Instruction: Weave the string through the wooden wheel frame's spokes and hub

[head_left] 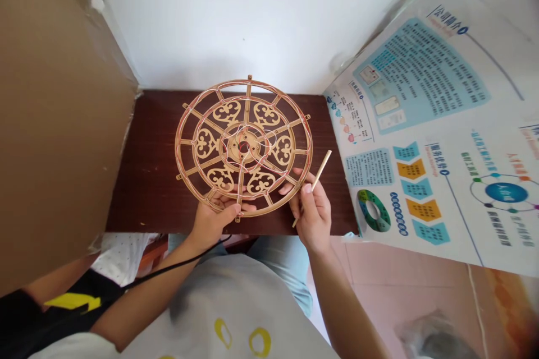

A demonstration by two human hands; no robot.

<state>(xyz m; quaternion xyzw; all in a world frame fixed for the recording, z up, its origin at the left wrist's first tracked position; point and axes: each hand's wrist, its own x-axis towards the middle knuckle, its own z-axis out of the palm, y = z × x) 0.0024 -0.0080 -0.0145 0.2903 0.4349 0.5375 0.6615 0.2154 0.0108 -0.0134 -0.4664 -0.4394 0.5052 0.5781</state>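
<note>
Wooden fretwork wheel in left hand

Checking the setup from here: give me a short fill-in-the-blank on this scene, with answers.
The ____ hand holds a stick. The other hand grips the wheel, which has ____ scrollwork panels. Beneath it lies a board of dark ____. The poster carries text in ____.

Missing words: right; six; wood; Chinese.

left hand grips wooden wheel frame; right hand pinches stick
</note>
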